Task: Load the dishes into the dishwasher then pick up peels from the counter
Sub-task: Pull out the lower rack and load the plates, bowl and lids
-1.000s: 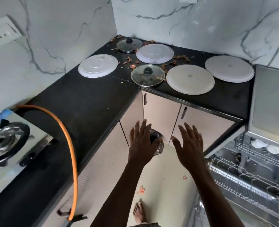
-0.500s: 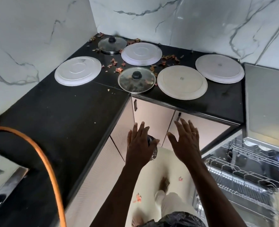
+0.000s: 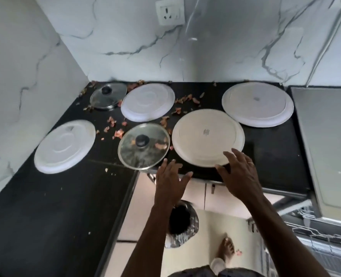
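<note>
On the black counter (image 3: 45,206) lie several upturned plates and two glass lids. The cream plate (image 3: 205,136) is nearest me; my right hand (image 3: 239,174) hovers at its front rim with fingers spread, fingertips over the edge. My left hand (image 3: 170,180) is open above the counter's front edge, just right of the near glass lid (image 3: 143,145). White plates lie at the left (image 3: 64,145), centre back (image 3: 147,101) and right (image 3: 257,103). A second glass lid (image 3: 108,95) sits in the corner. Reddish peels (image 3: 117,132) are scattered between them.
The dishwasher's open rack (image 3: 325,240) shows at lower right below a grey appliance top (image 3: 329,140). A foil-lined bin (image 3: 182,226) stands on the floor beneath my arms, next to my foot (image 3: 227,246). A wall socket (image 3: 170,12) is above the counter.
I have stepped closer to the corner counter. Both open hands moved forward from in front of the cabinet doors to the counter edge, the right one reaching the cream plate's rim.
</note>
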Tool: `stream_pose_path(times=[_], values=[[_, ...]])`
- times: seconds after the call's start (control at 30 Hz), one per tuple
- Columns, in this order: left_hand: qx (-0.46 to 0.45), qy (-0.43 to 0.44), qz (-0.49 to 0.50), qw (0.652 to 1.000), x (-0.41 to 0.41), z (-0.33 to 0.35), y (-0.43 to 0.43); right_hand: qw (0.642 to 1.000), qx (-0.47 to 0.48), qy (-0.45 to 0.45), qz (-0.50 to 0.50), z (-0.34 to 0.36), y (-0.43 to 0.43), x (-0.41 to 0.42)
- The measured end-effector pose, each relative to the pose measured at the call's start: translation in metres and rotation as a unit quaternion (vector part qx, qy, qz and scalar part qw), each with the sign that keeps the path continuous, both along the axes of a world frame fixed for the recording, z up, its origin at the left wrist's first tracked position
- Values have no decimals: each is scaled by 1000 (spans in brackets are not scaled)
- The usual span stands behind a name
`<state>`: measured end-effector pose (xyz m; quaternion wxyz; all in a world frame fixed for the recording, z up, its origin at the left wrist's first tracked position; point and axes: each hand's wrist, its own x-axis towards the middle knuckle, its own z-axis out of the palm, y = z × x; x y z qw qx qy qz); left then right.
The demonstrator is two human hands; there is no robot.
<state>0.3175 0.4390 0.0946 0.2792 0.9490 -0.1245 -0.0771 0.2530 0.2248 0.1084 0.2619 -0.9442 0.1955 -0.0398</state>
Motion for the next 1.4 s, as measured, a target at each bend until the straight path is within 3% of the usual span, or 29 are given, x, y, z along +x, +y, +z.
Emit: stream_pose_path(times=[0.2,0.3,0.5,0.93,1.4], values=[[-8,-6,-16,1000,90,-3,-36,994,38,85,-54,-4,-35,50],[-4,30,-34,999,142,2,-56,985,73,122,-93,-10,-41,71],[104,96,-31,989,230,-8,-95,964,117,147,-187,-17,-40,97],[111,105,5,988,261,-15,-123,884,265,71,-377,-22,-45,120],[84,160,16,983,271,-19,-121,857,286,69,-422,-35,-49,111]])
